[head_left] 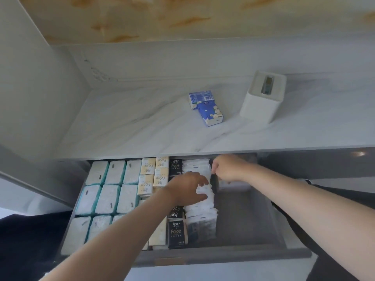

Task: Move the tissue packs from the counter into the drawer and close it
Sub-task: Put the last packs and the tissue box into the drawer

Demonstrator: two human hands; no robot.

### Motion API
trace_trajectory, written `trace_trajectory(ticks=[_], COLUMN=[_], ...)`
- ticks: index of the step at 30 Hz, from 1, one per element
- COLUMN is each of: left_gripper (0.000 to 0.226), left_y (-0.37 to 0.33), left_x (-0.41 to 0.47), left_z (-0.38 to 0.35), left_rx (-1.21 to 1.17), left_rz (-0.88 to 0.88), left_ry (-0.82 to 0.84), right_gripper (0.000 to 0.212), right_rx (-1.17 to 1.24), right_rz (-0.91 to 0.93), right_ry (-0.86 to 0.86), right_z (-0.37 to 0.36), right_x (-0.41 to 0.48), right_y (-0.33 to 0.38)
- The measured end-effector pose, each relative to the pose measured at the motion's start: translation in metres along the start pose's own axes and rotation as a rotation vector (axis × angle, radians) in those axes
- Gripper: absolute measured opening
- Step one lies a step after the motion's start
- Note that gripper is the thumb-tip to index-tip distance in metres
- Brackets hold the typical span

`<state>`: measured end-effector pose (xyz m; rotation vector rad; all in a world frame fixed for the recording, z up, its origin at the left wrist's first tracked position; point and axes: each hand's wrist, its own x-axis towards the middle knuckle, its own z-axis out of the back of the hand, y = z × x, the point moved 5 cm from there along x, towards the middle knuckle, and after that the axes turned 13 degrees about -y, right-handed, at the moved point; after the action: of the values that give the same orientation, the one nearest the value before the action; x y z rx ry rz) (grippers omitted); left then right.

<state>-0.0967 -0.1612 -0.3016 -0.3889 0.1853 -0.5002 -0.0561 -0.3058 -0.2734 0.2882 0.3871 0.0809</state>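
Observation:
Two blue tissue packs (207,107) lie together on the pale marble counter (142,122). Below it the grey drawer (243,254) stands pulled out, filled on its left and middle with white, cream and black tissue packs. My left hand (188,189) rests with spread fingers against a row of white plastic-wrapped packs (203,218) standing on edge. My right hand (229,169) is at the drawer's back, fingers curled on a white pack (233,184) beside that row. How firmly it grips is hard to tell.
A white square tissue box holder (263,98) stands on the counter right of the blue packs. The drawer's right part (247,220) shows bare grey floor. A grey wall panel (30,88) closes off the left.

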Motion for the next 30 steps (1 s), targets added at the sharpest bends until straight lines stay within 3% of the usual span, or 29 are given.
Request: trace_trajectory(ticks=[3,6,12,15,20,23,25,28,30], left_gripper=[0.024,0.025,0.046,0.052,0.075,0.067,0.056,0.034,0.032], left_y=[-0.003,-0.004,0.010,0.025,0.056,0.069,0.071,0.067,0.065], left_x=[0.035,0.076,0.149,0.182,0.224,0.233,0.231,0.220,0.210], left_z=[0.044,0.076,0.114,0.123,0.117,0.108,0.113,0.123,0.120], left_rx=[-0.064,-0.116,0.116,0.344,0.349,0.332,0.372,0.333,0.199], left_rz=[0.071,0.120,0.149,0.144,0.244,0.261,0.235,0.231,0.240], left_ry=[-0.257,-0.412,-0.531,-0.507,-0.374,-0.305,-0.365,-0.486,-0.485], right_gripper=[0.027,0.026,0.066,0.059,0.039,0.028,0.022,0.029,0.037], right_rx=[0.169,0.214,0.054,-0.011,0.035,0.113,0.158,0.107,0.085], right_rz=[0.031,0.037,0.136,0.192,0.181,0.142,0.119,0.096,0.081], right_ry=[-0.328,-0.475,-0.435,-0.371,-0.489,-0.546,-0.555,-0.536,-0.541], right_z=[0.063,0.095,0.102,0.088,0.091,0.099,0.101,0.099,0.096], right_x=[0.017,0.042,0.096,0.116,0.131,0.136,0.136,0.132,0.125], right_y=[0.006,0.001,-0.007,-0.011,-0.021,-0.027,-0.032,-0.037,-0.040])
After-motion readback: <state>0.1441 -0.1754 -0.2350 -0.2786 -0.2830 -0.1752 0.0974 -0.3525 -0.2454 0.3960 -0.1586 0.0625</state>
